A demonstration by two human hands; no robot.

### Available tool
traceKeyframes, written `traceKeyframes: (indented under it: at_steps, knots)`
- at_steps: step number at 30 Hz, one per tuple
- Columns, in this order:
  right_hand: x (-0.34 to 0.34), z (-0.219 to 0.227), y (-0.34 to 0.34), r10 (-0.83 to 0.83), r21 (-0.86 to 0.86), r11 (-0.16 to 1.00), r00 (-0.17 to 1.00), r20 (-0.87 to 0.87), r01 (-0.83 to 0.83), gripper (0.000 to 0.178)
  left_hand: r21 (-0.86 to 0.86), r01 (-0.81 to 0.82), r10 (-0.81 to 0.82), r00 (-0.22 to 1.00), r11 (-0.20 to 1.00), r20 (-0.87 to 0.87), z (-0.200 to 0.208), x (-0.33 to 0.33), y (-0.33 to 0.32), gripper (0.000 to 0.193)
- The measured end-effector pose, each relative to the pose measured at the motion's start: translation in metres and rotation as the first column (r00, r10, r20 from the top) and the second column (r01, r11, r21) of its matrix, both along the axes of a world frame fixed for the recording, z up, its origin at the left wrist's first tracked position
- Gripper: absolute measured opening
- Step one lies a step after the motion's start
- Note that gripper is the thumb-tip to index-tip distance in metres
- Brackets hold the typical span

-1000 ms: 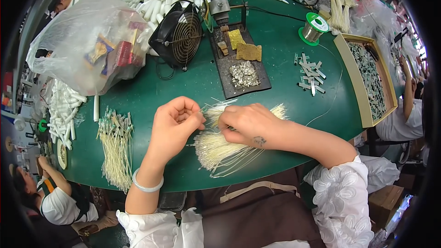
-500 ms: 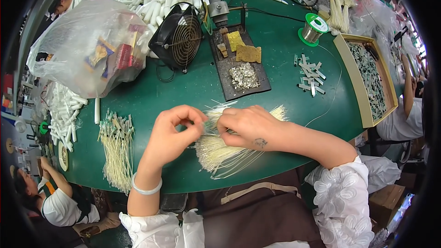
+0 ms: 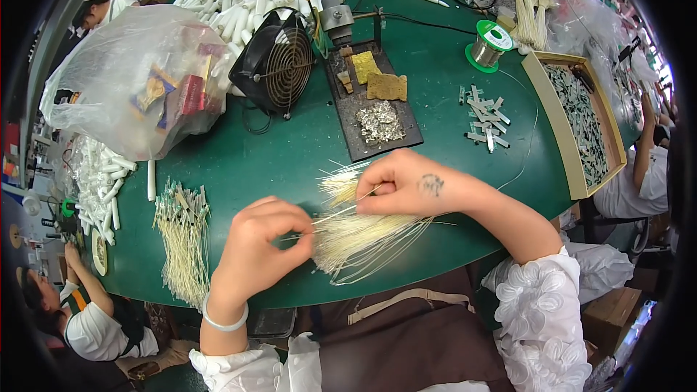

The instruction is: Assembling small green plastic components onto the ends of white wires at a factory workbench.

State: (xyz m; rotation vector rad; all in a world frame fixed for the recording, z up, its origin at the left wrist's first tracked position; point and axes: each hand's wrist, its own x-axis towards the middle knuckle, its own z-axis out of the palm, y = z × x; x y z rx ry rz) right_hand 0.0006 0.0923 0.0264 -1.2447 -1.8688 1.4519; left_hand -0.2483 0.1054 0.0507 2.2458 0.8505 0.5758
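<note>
A loose bundle of thin pale-yellow wires (image 3: 363, 236) lies on the green table (image 3: 247, 167) close to its near edge. My left hand (image 3: 263, 247) pinches a few of these wires at the bundle's left end, fingers closed on them. My right hand (image 3: 408, 185) rests on the upper part of the bundle, fingers curled around some strands. A second heap of similar wires with small parts on their ends (image 3: 181, 236) lies to the left of my left hand.
A black tray (image 3: 374, 112) with metal scraps and yellow sponges, a small black fan (image 3: 279, 65), a clear plastic bag (image 3: 134, 83), white tubes (image 3: 102, 181), a solder spool (image 3: 488, 47), small grey parts (image 3: 485, 116) and a wooden box (image 3: 577, 120) stand farther back. Other people sit at left and right.
My left hand has slid down and left, away from the right hand, drawing a few wires out of the bundle. The right hand has stayed on the bundle.
</note>
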Motion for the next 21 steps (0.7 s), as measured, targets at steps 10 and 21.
traceKeyframes:
  at_steps: [10, 21]
  knots:
    - [0.035, 0.010, 0.007, -0.172, -0.091, 0.981, 0.985, -0.031, 0.169, 0.016, -0.325, -0.229, 0.231, 0.972, 0.917, -0.034, -0.002, -0.043, -0.007, 0.006]
    - [0.004, 0.013, -0.004, -0.178, 0.146, 0.972, 0.982, -0.062, 0.186, 0.011, -0.605, -0.167, 0.342, 0.921, 0.779, 0.186, -0.018, 0.017, 0.023, 0.003]
